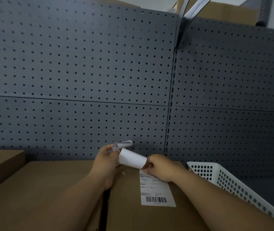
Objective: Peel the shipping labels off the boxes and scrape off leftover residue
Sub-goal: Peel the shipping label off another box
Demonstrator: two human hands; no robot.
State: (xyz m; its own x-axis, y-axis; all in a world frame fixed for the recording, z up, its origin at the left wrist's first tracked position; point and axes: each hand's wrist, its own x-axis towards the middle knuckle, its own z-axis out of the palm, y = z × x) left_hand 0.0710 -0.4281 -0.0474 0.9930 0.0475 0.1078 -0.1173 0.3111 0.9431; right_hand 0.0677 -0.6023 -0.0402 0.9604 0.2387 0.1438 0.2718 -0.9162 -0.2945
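Forearms reach in from the bottom edge over a brown box (127,197) that carries a label (156,190), barcode end toward the camera. Above the label's far end, both hands work a peeled strip (132,160), white and blank on the side that shows. Its left end is crumpled and rolled in the left hand (107,160), whose fingers are closed on it. At the strip's right end, the right hand (159,167) is pinched shut on it, just over the label's far edge.

Judging by this, one piece is already off and free of the cardboard, while the label on the box lies flat and looks fully stuck down. Whether the strip came off this label's far end or from elsewhere cannot be told, since the right hand covers that spot. A small white fleck (123,173) left of the label may be residue; no scraping tool shows.

Left of the label sits a second box (37,194), with a third (1,162) beyond it, both cut off; no labels show on them. Right of the label stands a white basket (233,182), its contents out of sight.
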